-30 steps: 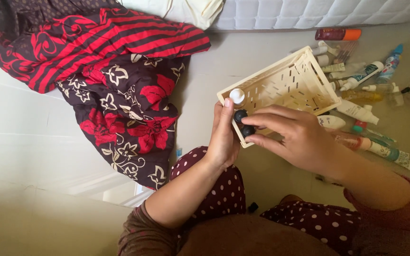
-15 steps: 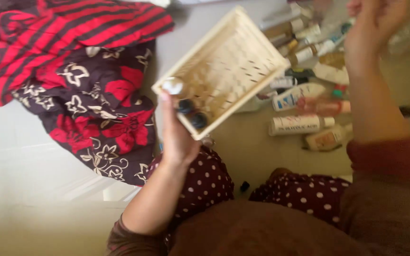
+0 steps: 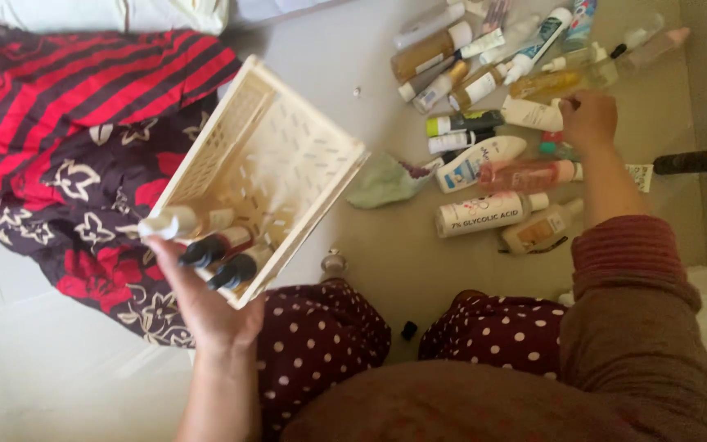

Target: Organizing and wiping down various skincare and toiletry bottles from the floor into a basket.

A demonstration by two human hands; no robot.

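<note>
My left hand [image 3: 206, 307] grips the near corner of a cream perforated plastic basket [image 3: 288, 155], holding it tilted above the floor. Inside its low end lie a white-capped bottle [image 3: 175, 223] and two dark dropper bottles [image 3: 218, 258]. My right hand [image 3: 589, 119] reaches out to the right, fingers closed over a small item among a pile of cosmetic bottles and tubes [image 3: 484, 123]; what it grasps is hidden. A white bottle with a label [image 3: 484, 214] and a pink bottle [image 3: 525, 173] lie just below that hand.
A red-and-black striped cloth [image 3: 75, 90] and a dark floral cloth [image 3: 83, 221] lie at the left. A pale green crumpled piece [image 3: 385, 182] sits by the basket. A small round knob [image 3: 333, 263] and a dark cap [image 3: 408, 330] lie near my polka-dot trouser knees [image 3: 321, 336]. A black cylinder [image 3: 691, 161] rests at right.
My right hand left the basket and moved out to the bottle pile. The left hand kept hold of the basket, which now shows three bottles at its low end.
</note>
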